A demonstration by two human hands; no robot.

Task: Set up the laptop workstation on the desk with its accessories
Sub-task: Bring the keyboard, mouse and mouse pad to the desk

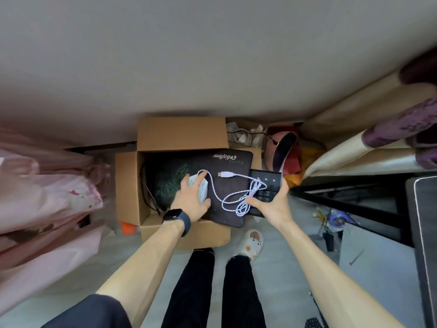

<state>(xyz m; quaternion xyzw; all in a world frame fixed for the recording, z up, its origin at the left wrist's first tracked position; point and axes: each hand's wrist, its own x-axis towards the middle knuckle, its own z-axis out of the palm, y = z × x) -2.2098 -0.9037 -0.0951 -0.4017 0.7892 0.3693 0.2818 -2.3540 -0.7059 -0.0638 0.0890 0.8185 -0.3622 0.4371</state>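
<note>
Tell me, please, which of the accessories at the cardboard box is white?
The mouse under the left hand, with its braided cable; the mouse pad and the keyboard gripped by the right hand are dark.

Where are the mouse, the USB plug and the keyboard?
mouse (203,190), head view, its white right side
USB plug (224,174), head view, plug's middle
keyboard (272,180), head view, on its keys

Both bare forearms reach forward and down, the left hand (191,197), with a dark smartwatch (175,216) on its wrist, curled palm-down over a small white corded mouse (203,189), the right hand (272,204) gripping a black keyboard (268,183) between thumb and fingers.
</note>
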